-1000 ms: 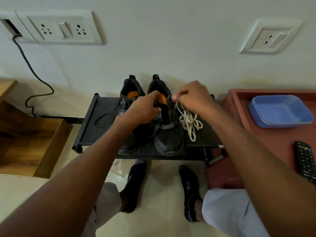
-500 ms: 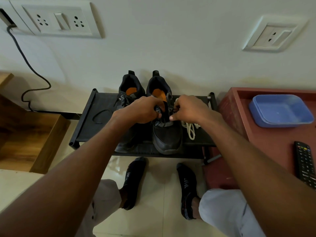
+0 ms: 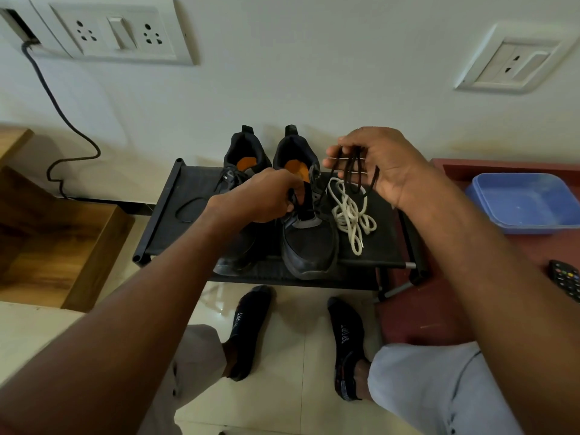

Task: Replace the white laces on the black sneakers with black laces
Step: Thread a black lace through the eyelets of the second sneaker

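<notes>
1. Our right hand is raised above the right side of a low black shoe rack, palm turned towards us, its grip closed on a black lace that hangs in loops across the fingers.
2. Our left hand reaches down to the right sneaker, its grip curled at the tongue by the shoe's opening; what the fingertips pinch is hidden from us.
3. The right sneaker sits on the rack with its toe pointing towards us and an orange insole showing inside. The holes we can see carry no white lace.
4. The left sneaker stands just beside it, partly hidden behind our left forearm, with dark lacing showing near its opening.
5. A white lace lies in a loose tangle on the rack, just to the right of the right sneaker and below our right hand.
6. A thin dark loop lies on the left part of the rack.
7. To the right stands a reddish counter carrying a blue plastic tub and a remote control at the picture's edge.
8. Below the rack, our feet in black socks rest on pale floor tiles.
9. Two wall sockets are mounted on the white wall behind the rack, and a dark cable trails down from the left one.
</notes>
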`<state>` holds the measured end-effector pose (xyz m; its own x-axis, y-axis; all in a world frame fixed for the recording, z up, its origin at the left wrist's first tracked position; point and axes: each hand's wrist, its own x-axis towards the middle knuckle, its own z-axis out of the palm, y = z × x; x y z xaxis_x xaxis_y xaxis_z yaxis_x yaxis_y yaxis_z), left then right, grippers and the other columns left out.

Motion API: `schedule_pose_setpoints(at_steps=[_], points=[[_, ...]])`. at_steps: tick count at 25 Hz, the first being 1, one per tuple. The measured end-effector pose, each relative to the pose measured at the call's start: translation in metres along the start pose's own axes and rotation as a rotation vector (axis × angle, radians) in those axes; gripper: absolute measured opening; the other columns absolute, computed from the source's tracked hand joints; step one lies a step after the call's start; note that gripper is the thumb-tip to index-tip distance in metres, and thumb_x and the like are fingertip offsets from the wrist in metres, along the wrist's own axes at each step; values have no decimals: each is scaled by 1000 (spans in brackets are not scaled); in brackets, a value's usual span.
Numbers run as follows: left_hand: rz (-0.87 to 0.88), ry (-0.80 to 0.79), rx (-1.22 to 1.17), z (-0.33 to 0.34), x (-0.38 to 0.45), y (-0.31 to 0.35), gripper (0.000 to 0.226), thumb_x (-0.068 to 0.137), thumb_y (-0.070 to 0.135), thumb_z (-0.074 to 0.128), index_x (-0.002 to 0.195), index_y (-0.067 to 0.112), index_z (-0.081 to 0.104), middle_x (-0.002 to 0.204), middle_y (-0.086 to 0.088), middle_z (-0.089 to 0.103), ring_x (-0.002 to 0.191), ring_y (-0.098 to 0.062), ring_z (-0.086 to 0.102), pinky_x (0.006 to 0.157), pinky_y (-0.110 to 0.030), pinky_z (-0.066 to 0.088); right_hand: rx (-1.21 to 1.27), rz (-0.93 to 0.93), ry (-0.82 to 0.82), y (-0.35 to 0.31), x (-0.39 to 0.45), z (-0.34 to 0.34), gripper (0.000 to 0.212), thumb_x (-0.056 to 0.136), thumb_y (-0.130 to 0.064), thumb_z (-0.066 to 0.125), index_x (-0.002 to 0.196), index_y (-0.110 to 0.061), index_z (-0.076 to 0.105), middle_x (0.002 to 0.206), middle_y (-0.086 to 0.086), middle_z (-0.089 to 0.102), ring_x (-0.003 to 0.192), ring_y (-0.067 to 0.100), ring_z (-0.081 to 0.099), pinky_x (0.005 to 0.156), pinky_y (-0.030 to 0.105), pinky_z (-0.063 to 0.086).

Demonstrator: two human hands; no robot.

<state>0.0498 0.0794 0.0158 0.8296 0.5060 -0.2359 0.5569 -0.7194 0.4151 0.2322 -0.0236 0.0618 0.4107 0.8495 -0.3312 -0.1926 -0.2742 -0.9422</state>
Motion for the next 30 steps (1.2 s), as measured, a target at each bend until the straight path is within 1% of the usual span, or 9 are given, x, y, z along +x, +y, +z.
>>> schedule_pose_setpoints(at_steps=[7,11,14,17,20,22,25,27,30], points=[[-3,-3,52,-1,-3,-5,24,97,1,62,113,16,72,78,13,53,69,-8,53,62,-19,37,58,66,122,2,2,-5,16,93,-8,65,77,-11,62,78,7,74,80,28,78,63,32,59],[-19,81,40,-4,-1,-4,25,98,13,66,121,20,71,93,9,60,93,-18,64,78,-29,45,-95,42,174,4,2,3,11,89,-20,73,90,-9,76,88,2,69,81,17,66,65,29,52],[-163,330,-438,-12,2,10,29,106,37,56,112,13,71,80,3,64,77,-17,65,71,-29,49,-41,120,-9,1,-3,9,16,94,-26,73,97,-12,80,80,-3,64,72,10,61,63,25,49],[-225,179,-1141,-23,-2,25,56,108,58,37,112,13,70,91,-7,75,90,-22,74,80,-36,53,108,206,-174,-1,-5,13,19,96,-26,72,109,-13,77,85,-4,74,70,7,67,59,21,52],[-154,-17,-1241,-22,-6,24,51,107,56,42,119,12,63,103,-11,76,104,-28,75,93,-44,51,157,257,-116,1,-1,15,9,94,-26,74,96,-17,73,80,-6,70,60,5,61,52,19,44],[-148,-39,-1149,-22,-8,17,44,107,50,49,119,9,61,90,-8,74,90,-29,75,92,-49,53,154,271,40,3,4,10,9,94,-25,71,92,-16,67,70,-5,63,53,6,55,48,21,41],[-274,156,-1115,-30,-12,3,31,108,38,53,114,8,62,63,3,53,58,-15,56,68,-34,50,-608,155,440,7,2,-8,12,89,-20,63,87,-8,61,77,5,65,65,21,64,57,30,46],[-295,266,-1169,-34,-13,-3,15,109,25,52,105,12,58,60,4,47,51,-12,46,59,-29,43,-1240,43,424,13,-4,-11,15,90,-17,65,98,-5,61,106,14,66,92,33,63,74,37,48],[-233,236,-1183,-32,-10,3,16,108,18,51,94,13,58,63,1,47,51,-12,43,52,-25,39,-1052,-218,62,11,-8,14,38,92,-10,70,130,-14,65,126,6,66,110,20,64,85,28,48]])
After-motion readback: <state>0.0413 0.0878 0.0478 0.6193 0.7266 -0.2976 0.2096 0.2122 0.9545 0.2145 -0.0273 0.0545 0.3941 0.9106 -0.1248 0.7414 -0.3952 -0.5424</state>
